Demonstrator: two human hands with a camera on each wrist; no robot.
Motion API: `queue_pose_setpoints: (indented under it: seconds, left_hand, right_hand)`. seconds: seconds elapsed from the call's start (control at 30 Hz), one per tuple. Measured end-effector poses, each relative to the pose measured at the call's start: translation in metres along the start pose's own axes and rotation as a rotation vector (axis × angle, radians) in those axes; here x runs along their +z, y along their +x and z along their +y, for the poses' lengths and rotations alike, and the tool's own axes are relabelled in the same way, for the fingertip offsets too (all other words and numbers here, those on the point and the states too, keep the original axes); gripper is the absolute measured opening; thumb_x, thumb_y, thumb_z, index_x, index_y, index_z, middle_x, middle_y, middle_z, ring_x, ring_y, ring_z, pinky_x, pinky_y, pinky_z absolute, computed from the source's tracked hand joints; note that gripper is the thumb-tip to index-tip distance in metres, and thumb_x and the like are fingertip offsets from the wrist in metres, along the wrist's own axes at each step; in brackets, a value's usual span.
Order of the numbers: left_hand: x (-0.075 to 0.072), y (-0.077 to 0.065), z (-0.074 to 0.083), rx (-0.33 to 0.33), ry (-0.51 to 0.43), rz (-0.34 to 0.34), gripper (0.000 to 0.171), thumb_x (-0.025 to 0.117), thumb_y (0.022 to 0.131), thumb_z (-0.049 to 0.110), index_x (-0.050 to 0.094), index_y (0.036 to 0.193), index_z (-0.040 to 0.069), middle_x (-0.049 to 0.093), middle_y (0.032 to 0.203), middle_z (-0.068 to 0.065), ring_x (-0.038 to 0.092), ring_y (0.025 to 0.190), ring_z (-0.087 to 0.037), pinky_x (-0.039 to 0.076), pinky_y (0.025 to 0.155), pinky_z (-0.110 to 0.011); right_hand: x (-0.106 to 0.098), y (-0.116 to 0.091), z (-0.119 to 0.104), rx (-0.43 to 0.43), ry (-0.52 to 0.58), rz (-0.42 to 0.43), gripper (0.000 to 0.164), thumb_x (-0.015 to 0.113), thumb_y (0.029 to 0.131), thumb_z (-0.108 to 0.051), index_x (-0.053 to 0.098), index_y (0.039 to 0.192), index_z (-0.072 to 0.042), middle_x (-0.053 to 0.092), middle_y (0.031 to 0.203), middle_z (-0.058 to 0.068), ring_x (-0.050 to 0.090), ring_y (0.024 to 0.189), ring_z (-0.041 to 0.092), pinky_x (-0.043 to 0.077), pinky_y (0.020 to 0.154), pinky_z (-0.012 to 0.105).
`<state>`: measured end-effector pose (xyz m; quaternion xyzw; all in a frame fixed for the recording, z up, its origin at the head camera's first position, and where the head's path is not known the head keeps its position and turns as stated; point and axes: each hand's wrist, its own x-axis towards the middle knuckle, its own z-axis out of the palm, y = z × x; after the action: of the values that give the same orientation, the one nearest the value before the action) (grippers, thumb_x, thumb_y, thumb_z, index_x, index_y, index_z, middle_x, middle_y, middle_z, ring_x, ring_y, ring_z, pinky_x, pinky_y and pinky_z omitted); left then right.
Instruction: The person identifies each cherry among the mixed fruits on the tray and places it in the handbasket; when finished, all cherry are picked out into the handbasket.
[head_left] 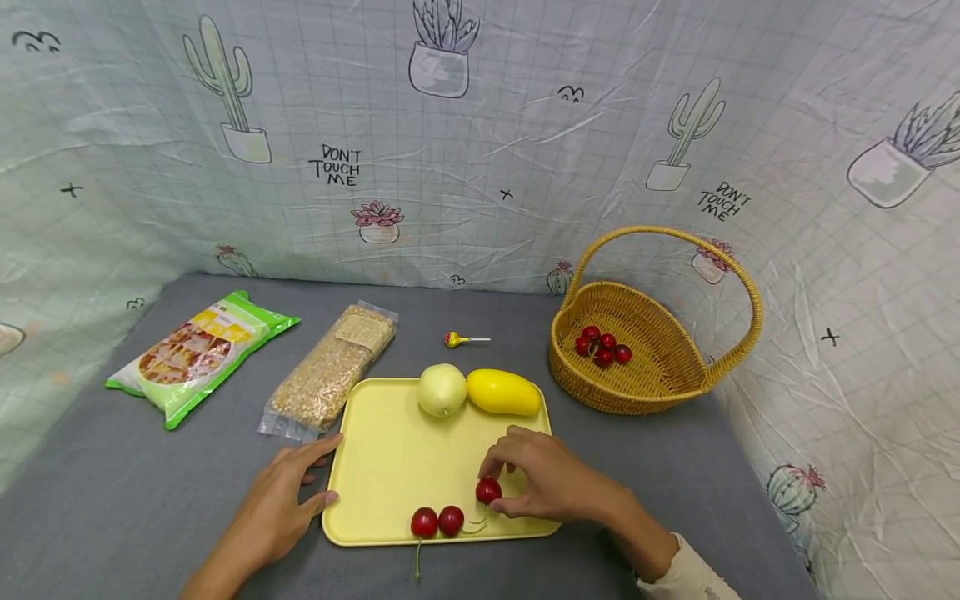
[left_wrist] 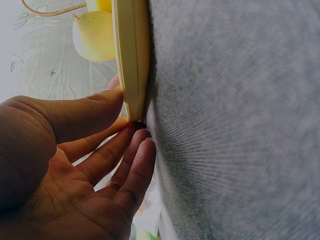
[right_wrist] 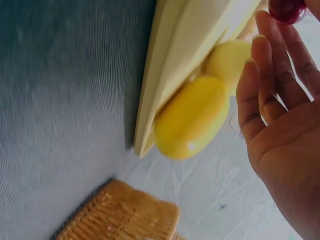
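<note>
My right hand (head_left: 551, 477) pinches a dark red cherry (head_left: 488, 490) between thumb and fingers over the front right part of a yellow tray (head_left: 382, 450). The held cherry (right_wrist: 287, 10) shows at the top of the right wrist view. Two more cherries, one of them here (head_left: 424, 523), lie side by side at the tray's front edge, with a stem hanging over the rim. My left hand (head_left: 279, 502) touches the tray's left edge with thumb and fingertips, its fingers loosely bent. A pale green round fruit (head_left: 442, 390) and a yellow mango (head_left: 503, 392) sit along the tray's back.
A wicker basket (head_left: 630, 392) with a tall handle and several cherries (head_left: 603, 357) inside stands at the back right. Behind the tray lies a lollipop (head_left: 453, 339). Toward the left are a clear bag of grains (head_left: 322, 383) and a green-and-white packet (head_left: 197, 350).
</note>
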<state>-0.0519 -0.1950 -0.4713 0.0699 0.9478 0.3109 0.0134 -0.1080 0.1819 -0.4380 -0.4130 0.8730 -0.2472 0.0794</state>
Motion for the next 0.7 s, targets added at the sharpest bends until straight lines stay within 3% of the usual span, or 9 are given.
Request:
queue_pose_setpoints:
  seconds: [0.27, 0.47, 0.7]
  left_hand:
    - [0.000, 0.000, 0.000, 0.000, -0.007, -0.005, 0.077, 0.091, 0.082, 0.009, 0.059, 0.152, 0.012, 0.071, 0.132, -0.012, 0.068, 0.111, -0.026, 0.062, 0.084, -0.038]
    - [0.000, -0.001, 0.001, -0.001, -0.014, -0.006, 0.077, 0.090, 0.083, 0.008, 0.059, 0.152, 0.011, 0.070, 0.134, -0.013, 0.068, 0.113, -0.028, 0.063, 0.085, -0.041]
    - [0.001, -0.001, 0.000, 0.005, -0.007, -0.002, 0.077, 0.091, 0.082, 0.008, 0.059, 0.152, 0.011, 0.070, 0.134, -0.013, 0.068, 0.112, -0.027, 0.063, 0.085, -0.039]
  right_hand:
    - [-0.015, -0.001, 0.013, -0.022, 0.039, 0.166, 0.028, 0.088, 0.085, -0.021, 0.075, 0.109, -0.026, 0.072, 0.104, -0.018, 0.065, 0.093, 0.013, 0.060, 0.082, 0.030]
    - [-0.025, -0.001, 0.024, -0.034, 0.004, 0.311, 0.030, 0.088, 0.083, -0.019, 0.075, 0.110, -0.025, 0.073, 0.104, -0.017, 0.062, 0.091, 0.009, 0.059, 0.078, 0.029]
    - [-0.040, -0.003, 0.031, 0.034, -0.027, 0.433, 0.033, 0.090, 0.082, -0.018, 0.075, 0.110, -0.025, 0.070, 0.099, -0.014, 0.053, 0.085, 0.004, 0.052, 0.072, 0.024]
